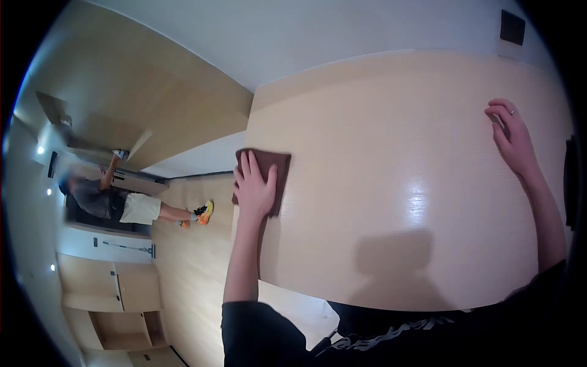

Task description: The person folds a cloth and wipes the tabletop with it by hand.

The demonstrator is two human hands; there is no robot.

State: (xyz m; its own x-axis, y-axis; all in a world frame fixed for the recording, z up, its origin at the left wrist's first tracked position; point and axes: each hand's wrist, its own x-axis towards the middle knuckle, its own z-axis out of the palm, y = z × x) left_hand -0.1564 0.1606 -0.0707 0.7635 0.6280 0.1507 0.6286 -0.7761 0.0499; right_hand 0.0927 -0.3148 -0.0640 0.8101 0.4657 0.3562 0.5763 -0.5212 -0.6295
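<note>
My left hand (pixel 255 186) lies flat on a folded brown cloth (pixel 282 168), fingers spread, pressing it onto the left edge of a pale wood tabletop (pixel 367 134). Part of the cloth is hidden under the palm. On the far right, my right hand (pixel 512 137) is over the tabletop with its fingers loosely bent and the thumb apart. It holds nothing, and a ring shows on one finger. Whether it touches the wood I cannot tell.
Another person (pixel 116 199) stands at the left, one arm raised to a wood panel (pixel 153 79). A mop-like tool (pixel 128 247) and wooden cabinets (pixel 137 287) are beyond. A dark wall plate (pixel 512 27) sits at the upper right.
</note>
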